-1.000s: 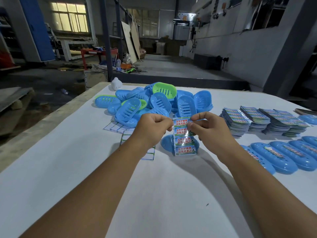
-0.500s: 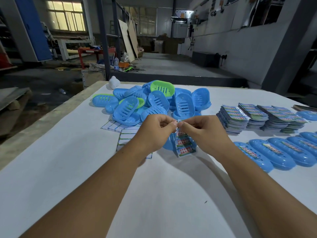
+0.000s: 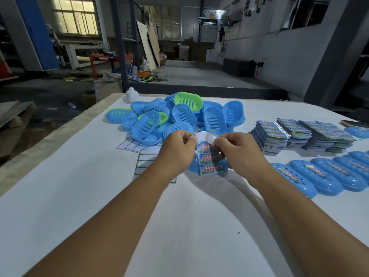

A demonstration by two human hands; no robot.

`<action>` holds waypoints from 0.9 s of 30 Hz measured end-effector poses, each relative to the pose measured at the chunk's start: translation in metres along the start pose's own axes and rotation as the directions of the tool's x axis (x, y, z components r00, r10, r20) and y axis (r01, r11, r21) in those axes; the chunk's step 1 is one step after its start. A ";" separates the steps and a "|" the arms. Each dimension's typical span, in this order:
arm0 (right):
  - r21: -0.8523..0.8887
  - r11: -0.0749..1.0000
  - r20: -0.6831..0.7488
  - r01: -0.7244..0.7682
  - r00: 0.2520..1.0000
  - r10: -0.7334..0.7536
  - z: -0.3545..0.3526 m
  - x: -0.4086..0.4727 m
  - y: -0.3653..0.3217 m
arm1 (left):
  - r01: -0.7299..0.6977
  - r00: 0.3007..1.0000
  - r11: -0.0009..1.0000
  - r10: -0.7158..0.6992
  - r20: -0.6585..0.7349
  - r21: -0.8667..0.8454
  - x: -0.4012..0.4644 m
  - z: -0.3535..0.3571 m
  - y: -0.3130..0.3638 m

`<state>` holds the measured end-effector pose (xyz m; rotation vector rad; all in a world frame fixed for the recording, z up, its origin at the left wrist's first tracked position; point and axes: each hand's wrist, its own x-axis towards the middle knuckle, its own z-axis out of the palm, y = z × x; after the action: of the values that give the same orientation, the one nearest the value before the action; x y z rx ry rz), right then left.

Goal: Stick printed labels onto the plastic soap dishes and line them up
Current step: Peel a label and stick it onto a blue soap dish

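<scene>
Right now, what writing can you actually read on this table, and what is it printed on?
"洗手护…" over "你我共…", red print on the label sheet in the left hand; line ends hidden.
Peeled label in the right hand: white back only.
Label stacks: too small to read.
Lined-up soap dishes: their labels are blurred.

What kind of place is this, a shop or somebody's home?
Neither, most likely: it looks like a small factory or packing workshop. A big white worktable holds a heap of blue soap dishes and stacks of label sheets, and behind it lie a bare concrete floor and leaning boards.
</scene>
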<state>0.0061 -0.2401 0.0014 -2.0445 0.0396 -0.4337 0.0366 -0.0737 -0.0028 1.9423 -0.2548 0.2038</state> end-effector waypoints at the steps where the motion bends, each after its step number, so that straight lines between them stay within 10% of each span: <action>1: 0.015 1.000 0.001 -0.013 1.000 0.013 0.000 0.000 0.000 | 0.011 1.000 1.000 -0.011 -0.021 0.015 0.001 0.000 0.000; 9: -0.220 0.976 -0.077 0.009 0.997 -0.026 -0.010 0.001 0.002 | -0.025 0.983 0.948 0.081 -0.163 0.317 0.004 -0.012 -0.004; 22: -0.296 0.955 -0.046 0.004 0.999 -0.018 -0.006 -0.006 -0.003 | 0.183 0.983 0.465 -0.076 -0.167 0.866 0.005 -0.056 -0.010; 27: -0.261 0.965 -0.078 0.013 0.996 -0.034 -0.006 -0.006 -0.004 | -0.041 0.988 0.861 0.109 -0.106 0.507 0.001 -0.038 0.002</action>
<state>-0.0023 -0.2413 0.0057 -2.2862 0.1280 -0.5515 0.0356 -0.0393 0.0138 2.4296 -0.2022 0.4900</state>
